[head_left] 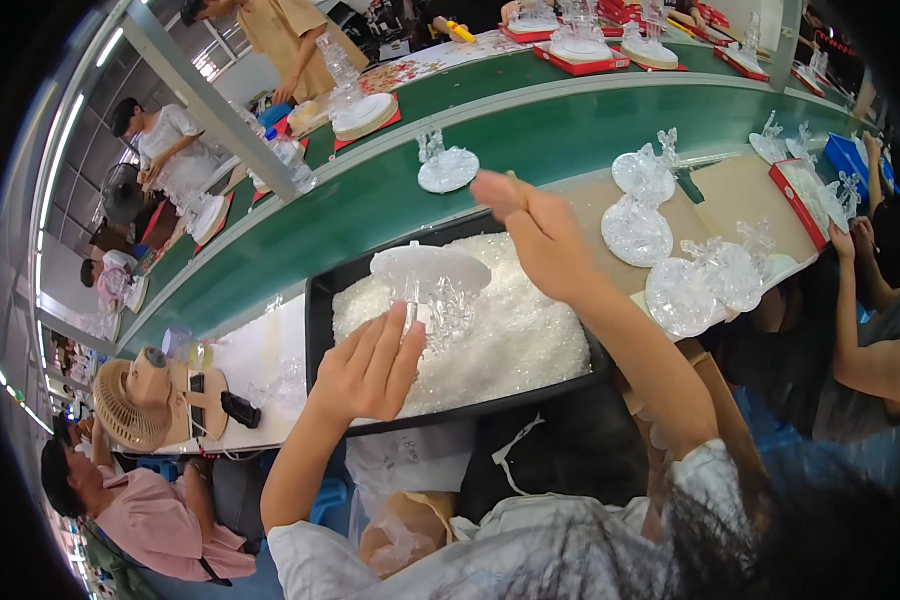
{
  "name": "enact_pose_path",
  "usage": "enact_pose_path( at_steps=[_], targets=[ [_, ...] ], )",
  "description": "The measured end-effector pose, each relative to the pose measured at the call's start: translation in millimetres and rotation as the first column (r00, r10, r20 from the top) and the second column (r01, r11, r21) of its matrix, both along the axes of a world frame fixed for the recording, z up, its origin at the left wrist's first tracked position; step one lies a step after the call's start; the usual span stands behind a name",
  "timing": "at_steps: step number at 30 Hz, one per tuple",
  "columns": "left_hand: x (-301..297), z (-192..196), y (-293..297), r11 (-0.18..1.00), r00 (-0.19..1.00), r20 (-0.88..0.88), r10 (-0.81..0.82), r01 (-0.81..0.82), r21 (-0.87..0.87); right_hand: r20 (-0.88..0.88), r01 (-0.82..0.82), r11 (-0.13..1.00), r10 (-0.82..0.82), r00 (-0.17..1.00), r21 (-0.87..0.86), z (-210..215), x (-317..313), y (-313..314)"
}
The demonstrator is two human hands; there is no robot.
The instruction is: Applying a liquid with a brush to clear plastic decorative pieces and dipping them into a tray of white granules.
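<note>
A clear figurine (442,290) with a round white base (408,264) tilts over white granules (535,335) in a black rectangular tray (490,404), the left hand (372,366) at its seven o'clock, fingers extended, the blurred right hand (547,235) at two o'clock, neither grip discernible.

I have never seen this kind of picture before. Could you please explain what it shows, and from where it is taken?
There is no machine here, only a person's two bare hands. The camera is worn on the head and looks down; its wide lens bends straight edges. A black tray holds white granules. Over them is a clear ornament with a round white base, tilted. The left hand is at it, but its grip is unclear. The right hand is raised, slightly blurred; I see nothing in it. Similar ornaments stand to the right.
</note>
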State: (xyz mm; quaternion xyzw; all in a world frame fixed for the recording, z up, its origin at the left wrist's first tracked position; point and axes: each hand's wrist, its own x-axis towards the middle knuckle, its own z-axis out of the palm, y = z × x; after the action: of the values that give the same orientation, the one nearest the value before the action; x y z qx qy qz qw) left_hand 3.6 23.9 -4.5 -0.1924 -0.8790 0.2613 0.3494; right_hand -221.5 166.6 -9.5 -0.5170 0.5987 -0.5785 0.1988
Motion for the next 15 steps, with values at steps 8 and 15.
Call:
enact_pose_path(
  at_steps=[8,15],
  targets=[
    [14.1,-1.7,-3.2,1.000,0.998,-0.061,0.027,-0.027,0.001,-0.290,-0.207,0.965,0.247,0.924,0.162,-5.3,6.0,-20.0],
    [13.4,-6.2,-8.5,0.969,0.990,-0.054,0.131,-0.116,0.216,0.091,0.031,0.980,-0.014,0.996,-0.197,-14.7,0.4,-15.3]
  ],
)
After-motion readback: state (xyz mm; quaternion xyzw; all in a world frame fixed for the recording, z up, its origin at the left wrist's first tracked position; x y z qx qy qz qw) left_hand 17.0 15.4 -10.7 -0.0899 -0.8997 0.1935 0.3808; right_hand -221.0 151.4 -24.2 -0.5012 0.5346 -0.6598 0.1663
